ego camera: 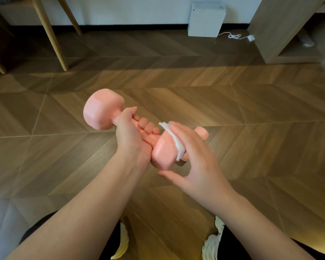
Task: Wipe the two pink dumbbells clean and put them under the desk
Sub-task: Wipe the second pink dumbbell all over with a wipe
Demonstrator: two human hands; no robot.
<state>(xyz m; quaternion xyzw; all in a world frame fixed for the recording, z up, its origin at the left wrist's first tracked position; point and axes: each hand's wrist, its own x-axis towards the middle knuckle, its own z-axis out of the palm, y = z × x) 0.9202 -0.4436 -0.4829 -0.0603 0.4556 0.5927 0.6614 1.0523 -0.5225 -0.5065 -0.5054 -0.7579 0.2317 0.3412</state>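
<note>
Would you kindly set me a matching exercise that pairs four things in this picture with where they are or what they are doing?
Things:
1. left hand
2. right hand
3. box
4. cable

Places and states:
A. stands against the wall
B. grips the handle of the dumbbell
C. lies on the floor beside the box
D. presses a tissue on the dumbbell's near head

Pairs: 1-B; 2-D; 3-A; 4-C
</note>
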